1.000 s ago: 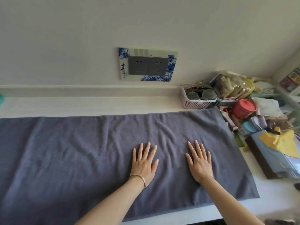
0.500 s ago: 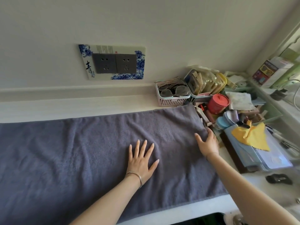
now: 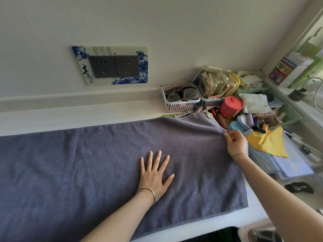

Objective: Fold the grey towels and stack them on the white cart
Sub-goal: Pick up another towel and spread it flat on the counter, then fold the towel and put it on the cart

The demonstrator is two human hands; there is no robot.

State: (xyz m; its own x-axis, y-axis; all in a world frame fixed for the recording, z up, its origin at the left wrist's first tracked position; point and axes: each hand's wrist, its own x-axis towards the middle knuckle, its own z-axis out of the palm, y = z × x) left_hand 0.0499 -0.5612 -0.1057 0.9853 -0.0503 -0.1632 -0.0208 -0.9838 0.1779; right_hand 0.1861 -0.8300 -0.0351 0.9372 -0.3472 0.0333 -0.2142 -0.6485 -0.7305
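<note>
Head view: a grey towel (image 3: 104,163) is seen spread flat on a white counter (image 3: 78,117), its long axis running from the left edge of the frame to the right of centre, so that it fills most of the lower half of the picture. The short right-hand edge of the towel is where the coming move is judged to turn: it lies directly at the right hand (image 3: 236,144), while the free length stretches away to the left of it. The right hand is seen at the upper part of that edge, fingers curled, and its grip appears to be pinching the hem near the far right corner, where the cloth is slightly lifted and creased. The left hand (image 3: 155,173) is laid flat on the towel in the lower middle of the frame, fingers spread and straight, pressing the cloth down; a thin bangle (image 3: 148,193) is worn at the wrist. The right hand is plainly the nearer to the edge to be carried over. The towel looks thick and looped, evenly grey, with a stitched hem along the near side and only faint wrinkles. Just beyond the pinched corner, a pink basket (image 3: 180,100), a red tin (image 3: 230,107) and a yellow cloth (image 3: 267,142) are crowded at the right of the frame. No cart is visible.
</note>
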